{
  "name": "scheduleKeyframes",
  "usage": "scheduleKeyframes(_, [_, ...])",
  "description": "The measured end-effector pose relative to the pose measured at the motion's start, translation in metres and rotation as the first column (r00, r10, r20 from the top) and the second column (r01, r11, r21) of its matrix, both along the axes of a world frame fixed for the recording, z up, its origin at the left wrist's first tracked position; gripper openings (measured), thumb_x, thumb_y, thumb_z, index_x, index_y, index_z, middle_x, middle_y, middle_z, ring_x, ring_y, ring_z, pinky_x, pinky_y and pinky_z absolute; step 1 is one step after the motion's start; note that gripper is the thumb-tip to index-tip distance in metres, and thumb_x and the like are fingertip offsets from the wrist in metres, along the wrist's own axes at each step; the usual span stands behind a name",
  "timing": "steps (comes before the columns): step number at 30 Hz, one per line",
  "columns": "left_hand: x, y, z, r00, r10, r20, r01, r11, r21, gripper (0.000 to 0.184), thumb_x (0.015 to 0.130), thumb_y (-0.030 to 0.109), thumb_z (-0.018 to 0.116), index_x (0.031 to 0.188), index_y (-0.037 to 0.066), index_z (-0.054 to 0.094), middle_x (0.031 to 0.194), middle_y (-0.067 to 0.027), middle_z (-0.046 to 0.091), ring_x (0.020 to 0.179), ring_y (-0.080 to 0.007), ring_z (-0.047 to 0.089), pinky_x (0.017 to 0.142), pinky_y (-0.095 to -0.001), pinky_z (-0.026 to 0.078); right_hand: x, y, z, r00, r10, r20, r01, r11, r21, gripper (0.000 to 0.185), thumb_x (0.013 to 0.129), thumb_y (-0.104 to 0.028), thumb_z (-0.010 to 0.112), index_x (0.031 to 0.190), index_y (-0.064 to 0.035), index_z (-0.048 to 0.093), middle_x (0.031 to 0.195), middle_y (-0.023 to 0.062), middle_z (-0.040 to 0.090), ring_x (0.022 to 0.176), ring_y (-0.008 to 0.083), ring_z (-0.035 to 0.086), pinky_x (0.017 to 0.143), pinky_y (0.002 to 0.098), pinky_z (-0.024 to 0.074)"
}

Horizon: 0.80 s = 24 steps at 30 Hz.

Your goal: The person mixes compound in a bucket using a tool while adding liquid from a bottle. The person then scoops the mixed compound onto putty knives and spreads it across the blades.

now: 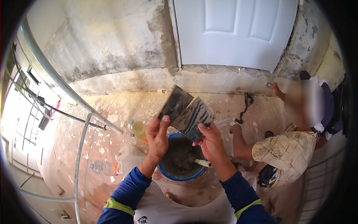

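My left hand [157,136] grips a dark, flat rectangular plate [176,101] by its lower edge, with the thumb on top. My right hand [211,142] holds a second flat plate [194,117], streaked with grey paste, at its lower right corner. The two plates meet or overlap near the middle. Below them stands a blue-rimmed bucket [182,178] of dark grey mix [179,158]. A pale handle [203,162] leans out over its right rim.
A co-worker [285,151] crouches at the right. At the left are a metal frame [79,156], a bottle of yellow liquid [137,128] and a clear bottle [102,168]. A black strap [244,108] lies near the wall, below a white door [235,33].
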State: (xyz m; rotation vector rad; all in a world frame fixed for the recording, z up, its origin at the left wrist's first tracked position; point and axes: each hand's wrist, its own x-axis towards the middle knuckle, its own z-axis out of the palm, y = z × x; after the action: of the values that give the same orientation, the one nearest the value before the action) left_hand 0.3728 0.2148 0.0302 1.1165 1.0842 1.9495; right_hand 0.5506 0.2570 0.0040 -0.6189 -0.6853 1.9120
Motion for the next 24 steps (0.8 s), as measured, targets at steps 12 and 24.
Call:
scheduleKeyframes(12, [-0.021,-0.005,0.004,0.690,-0.028,-0.723,0.237,0.953,0.190,0.054,0.075,-0.010,0.051,0.122,0.006,0.071,0.126,-0.0195,0.069,0.113,-0.0350,0.069,0.097,-0.0385,0.054,0.028,-0.001,0.024,0.999,-0.018,-0.033,0.018,1.000,-0.006,0.017,0.102,-0.014,0.059,0.118,-0.0099,0.058,0.100,0.0038,0.071,0.078,0.0147,0.071,0.057,0.0351,0.0602])
scheduleKeyframes(24, [-0.035,0.001,0.000,0.602,0.087,-0.793,0.158,0.961,0.226,0.056,0.074,-0.012,0.049,0.122,0.007,0.071,0.128,-0.0181,0.067,0.115,-0.0377,0.067,0.099,-0.0409,0.054,0.040,-0.016,0.050,0.999,-0.012,-0.052,0.017,0.995,0.096,0.026,0.103,-0.012,0.056,0.128,-0.0098,0.055,0.107,0.0053,0.071,0.085,0.0171,0.073,0.059,0.0372,0.0617])
